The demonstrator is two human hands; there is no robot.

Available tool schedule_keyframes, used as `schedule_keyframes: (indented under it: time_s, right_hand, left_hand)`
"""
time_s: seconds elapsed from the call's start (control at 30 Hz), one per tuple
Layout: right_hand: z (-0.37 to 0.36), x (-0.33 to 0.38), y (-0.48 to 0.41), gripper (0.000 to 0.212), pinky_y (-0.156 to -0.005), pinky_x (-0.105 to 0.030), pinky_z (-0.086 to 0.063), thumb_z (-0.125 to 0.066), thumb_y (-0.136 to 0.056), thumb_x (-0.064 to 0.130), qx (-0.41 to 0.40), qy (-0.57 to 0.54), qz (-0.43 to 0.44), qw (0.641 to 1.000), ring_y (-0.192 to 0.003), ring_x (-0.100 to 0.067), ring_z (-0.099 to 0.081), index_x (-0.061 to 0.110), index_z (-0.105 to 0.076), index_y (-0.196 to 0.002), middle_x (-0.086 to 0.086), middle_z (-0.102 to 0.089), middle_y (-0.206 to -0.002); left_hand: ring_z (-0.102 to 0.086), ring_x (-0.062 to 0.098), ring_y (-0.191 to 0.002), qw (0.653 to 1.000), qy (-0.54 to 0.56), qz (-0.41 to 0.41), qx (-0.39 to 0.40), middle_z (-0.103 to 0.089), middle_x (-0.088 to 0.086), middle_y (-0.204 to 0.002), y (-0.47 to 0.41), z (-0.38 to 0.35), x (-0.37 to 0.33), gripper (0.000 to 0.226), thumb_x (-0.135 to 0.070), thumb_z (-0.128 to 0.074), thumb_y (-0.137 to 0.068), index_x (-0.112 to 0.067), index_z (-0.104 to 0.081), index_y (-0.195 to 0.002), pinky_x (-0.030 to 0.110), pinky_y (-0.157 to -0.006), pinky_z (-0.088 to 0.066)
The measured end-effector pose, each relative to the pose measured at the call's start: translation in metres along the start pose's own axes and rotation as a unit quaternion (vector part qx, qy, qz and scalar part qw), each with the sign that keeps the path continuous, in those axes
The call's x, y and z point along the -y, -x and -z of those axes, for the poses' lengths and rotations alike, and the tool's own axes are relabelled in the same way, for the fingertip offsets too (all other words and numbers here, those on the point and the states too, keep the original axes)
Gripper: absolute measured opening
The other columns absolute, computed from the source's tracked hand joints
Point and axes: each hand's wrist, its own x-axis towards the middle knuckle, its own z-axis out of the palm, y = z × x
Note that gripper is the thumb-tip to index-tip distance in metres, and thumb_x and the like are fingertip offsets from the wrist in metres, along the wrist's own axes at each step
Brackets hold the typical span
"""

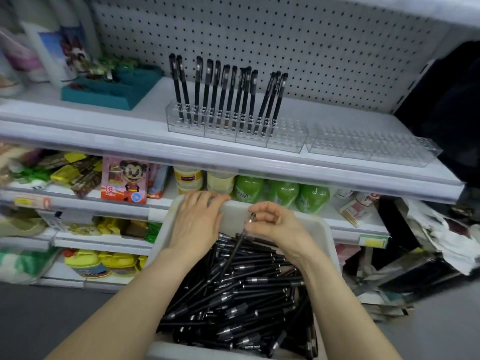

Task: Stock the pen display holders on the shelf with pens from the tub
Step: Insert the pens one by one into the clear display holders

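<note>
A white tub (327, 237) full of loose black pens (241, 294) sits below me. My left hand (196, 222) lies over the tub's far rim, fingers resting on its edge. My right hand (275, 224) pinches one black pen (237, 246) by its upper end, the pen slanting down into the pile. On the upper shelf a clear pen holder (233, 126) carries several black pens standing upright in its back rows. To its right a second clear holder (374, 146) stands without pens.
A teal tray (109, 89) sits at the left of the white shelf (145, 110), with a pegboard behind. Lower shelves hold green bottles (283, 194), a pink toy box (124, 179) and snack packs. Crumpled bags (441, 242) lie at the right on the floor.
</note>
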Motion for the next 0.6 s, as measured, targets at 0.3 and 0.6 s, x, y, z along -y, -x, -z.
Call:
schedule_keyframes:
  time_s: [0.3, 0.6]
  right_hand:
    - [0.058, 0.106, -0.010, 0.012, -0.063, -0.017, -0.047, -0.071, -0.084, 0.006, -0.093, -0.008, 0.146, 0.985, -0.070, -0.006, -0.062, 0.015, -0.073, -0.091, 0.003, -0.073, -0.076]
    - [0.095, 0.200, -0.060, 0.017, -0.060, -0.024, -0.053, -0.070, -0.088, 0.015, -0.281, 0.057, 0.325, 0.901, -0.068, -0.012, -0.064, 0.008, -0.071, -0.103, -0.007, -0.073, -0.084]
  left_hand:
    - [-0.058, 0.026, -0.103, 0.999, 0.008, -0.049, 0.004, -0.060, 0.002, -0.116, -0.032, 0.030, -0.008, 0.041, -0.017, -0.067, -0.084, -0.022, -0.062, -0.124, 0.037, -0.078, -0.054]
    - [-0.038, 0.031, -0.131, 0.991, -0.060, -0.080, -0.083, -0.047, 0.010, -0.140, -0.142, 0.060, -0.035, 0.051, -0.028, -0.060, -0.092, -0.019, -0.047, -0.141, 0.048, -0.111, -0.034]
